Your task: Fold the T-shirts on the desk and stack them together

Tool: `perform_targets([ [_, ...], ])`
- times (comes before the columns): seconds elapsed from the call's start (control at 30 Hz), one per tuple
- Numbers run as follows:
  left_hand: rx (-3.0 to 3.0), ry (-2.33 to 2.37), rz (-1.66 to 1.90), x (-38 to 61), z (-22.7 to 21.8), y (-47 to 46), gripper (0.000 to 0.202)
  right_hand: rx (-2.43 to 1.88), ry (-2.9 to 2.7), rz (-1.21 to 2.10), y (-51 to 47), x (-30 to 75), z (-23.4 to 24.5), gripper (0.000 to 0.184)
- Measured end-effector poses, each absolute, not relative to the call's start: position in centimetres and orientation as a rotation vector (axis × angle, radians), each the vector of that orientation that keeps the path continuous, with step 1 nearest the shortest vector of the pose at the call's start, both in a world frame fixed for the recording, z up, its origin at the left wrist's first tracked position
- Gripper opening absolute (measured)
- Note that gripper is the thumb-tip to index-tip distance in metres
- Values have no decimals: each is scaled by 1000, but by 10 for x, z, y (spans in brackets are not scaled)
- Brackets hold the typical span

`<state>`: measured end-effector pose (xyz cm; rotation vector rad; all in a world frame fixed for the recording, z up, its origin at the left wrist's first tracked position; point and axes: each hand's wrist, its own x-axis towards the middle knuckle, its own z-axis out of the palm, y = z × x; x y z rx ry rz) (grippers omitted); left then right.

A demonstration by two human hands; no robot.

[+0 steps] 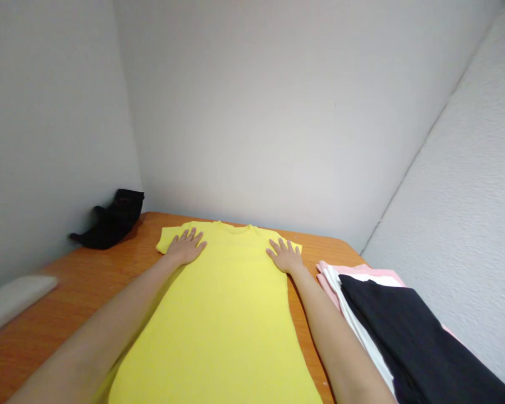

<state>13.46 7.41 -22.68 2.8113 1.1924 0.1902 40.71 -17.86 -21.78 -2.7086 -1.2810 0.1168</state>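
A yellow T-shirt (225, 303) lies spread flat on the wooden table (54, 314), its neck toward the far wall. My left hand (187, 247) rests flat on the shirt's left shoulder, fingers stretched out and holding nothing. Flat on the right shoulder lies my right hand (285, 257), fingers spread. Both forearms reach forward along the shirt's sides.
A stack of folded clothes (387, 320), pink and white beneath black, sits at the table's right edge by the wall. A crumpled black garment (111, 221) lies in the far left corner. A pale flat object (12, 300) rests at the left edge. Walls close in on three sides.
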Motion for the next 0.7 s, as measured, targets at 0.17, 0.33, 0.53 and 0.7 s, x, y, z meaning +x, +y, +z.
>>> perform_targets([
  [0.17, 2884, 1181, 222, 133, -215, 65, 63, -2667, -1209, 29, -177, 405, -219, 63],
  [0.33, 3091, 1040, 446, 138, -172, 2, 54, -2670, -851, -199, -191, 409, -206, 59],
  [0.53, 3232, 215, 605, 121, -176, -191, 51, -2687, -582, -245, -213, 419, -205, 46],
  [0.7, 3056, -15, 1683, 113, -245, -310, 23, -2657, -548, -266, -210, 419, -211, 47],
])
